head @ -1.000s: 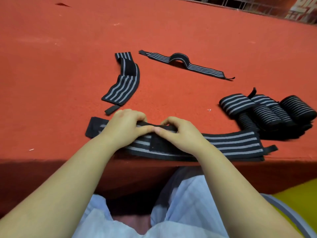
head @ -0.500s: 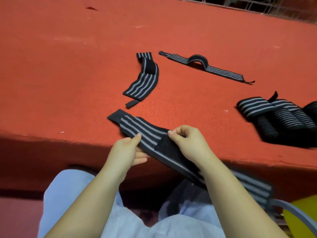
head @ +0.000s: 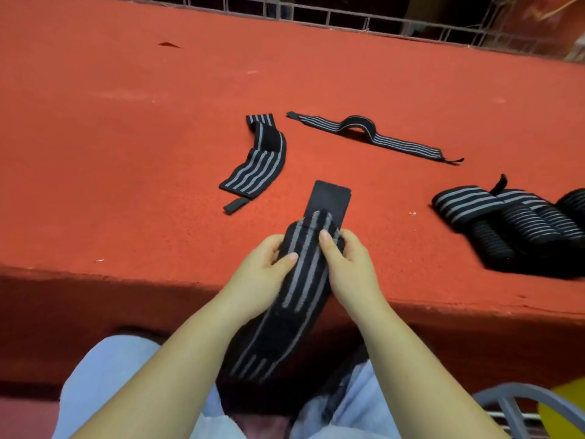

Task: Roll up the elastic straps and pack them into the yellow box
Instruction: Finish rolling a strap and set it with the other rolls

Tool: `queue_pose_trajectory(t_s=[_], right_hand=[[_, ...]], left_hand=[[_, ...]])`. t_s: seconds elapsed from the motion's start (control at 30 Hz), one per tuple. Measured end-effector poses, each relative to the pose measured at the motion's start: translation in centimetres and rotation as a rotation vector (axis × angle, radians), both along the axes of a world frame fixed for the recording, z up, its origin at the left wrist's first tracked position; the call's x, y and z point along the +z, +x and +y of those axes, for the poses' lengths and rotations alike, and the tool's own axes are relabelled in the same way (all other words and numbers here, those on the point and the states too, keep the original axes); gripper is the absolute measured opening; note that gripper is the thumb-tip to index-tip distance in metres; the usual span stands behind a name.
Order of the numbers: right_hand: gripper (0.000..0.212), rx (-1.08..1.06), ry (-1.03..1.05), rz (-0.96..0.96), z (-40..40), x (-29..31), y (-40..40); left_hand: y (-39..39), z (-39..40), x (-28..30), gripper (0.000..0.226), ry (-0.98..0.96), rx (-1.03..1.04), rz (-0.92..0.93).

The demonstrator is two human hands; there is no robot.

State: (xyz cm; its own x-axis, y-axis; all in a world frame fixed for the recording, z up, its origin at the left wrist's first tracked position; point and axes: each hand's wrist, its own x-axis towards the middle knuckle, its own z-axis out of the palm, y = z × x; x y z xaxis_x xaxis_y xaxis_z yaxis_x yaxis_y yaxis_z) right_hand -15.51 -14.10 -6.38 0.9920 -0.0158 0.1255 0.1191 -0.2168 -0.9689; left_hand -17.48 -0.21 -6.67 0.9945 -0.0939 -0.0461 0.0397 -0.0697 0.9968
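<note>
We hold one elastic strap between both hands, over the near edge of the red counter. Our left hand grips its left edge, with the thumb pressed on the striped face and the other fingers curled under it. Our right hand grips the right edge in the same way, the thumb lying on top of the stripes. The far end of this strap is folded over, and its plain black end patch lies flat on the counter just beyond our fingers. The near end hangs down over our lap.

Two more straps lie open on the counter farther away: a curved strap to the left, and a long strap with a raised hump in its middle, behind and to the right. They are apart from each other. At the right side we see a pile of rolled straps, touching one another.

Only a yellow corner shows at the bottom right, beside a grey curved bar; we cannot tell if it is the box. We can read no writing or label on the straps.
</note>
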Motion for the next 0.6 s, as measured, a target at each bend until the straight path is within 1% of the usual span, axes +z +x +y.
queue_pose_trajectory(t_s=[0.07, 0.13, 0.17, 0.27, 0.4, 0.53, 0.6], right_hand=[[0.011, 0.009, -0.037, -0.012, -0.2, -0.3, 1.0], [0.012, 0.042, -0.029, -0.008, -0.2, -0.8, 1.4], [0.013, 0.053, -0.015, -0.008, -0.3, -1.1, 1.5], [0.016, 0.092, 0.056, 0.006, -0.6, -1.5, 1.5], [0.013, 0.134, 0.113, 0.052, -0.9, -1.2, 1.6], [0.02, 0.242, 0.123, 0.109, -1.5, -1.1, 1.7], [0.02, 0.266, 0.124, 0.103, -1.6, -1.1, 1.7]], left_hand=[[1.5, -0.5, 0.4, 0.018, 0.059, 0.013, -0.046], [3.0, -0.8, 0.8, 0.019, 0.088, 0.035, -0.076], [3.5, -0.9, 0.8, 0.017, 0.074, 0.028, -0.08], [3.9, -1.1, 0.1, 0.013, -0.062, -0.015, -0.066], [3.6, -0.7, -0.6, 0.006, -0.073, -0.099, -0.084], [3.4, -0.9, -0.1, 0.017, -0.077, -0.137, -0.052], [3.3, -1.0, -0.1, 0.025, -0.045, -0.141, -0.08]])
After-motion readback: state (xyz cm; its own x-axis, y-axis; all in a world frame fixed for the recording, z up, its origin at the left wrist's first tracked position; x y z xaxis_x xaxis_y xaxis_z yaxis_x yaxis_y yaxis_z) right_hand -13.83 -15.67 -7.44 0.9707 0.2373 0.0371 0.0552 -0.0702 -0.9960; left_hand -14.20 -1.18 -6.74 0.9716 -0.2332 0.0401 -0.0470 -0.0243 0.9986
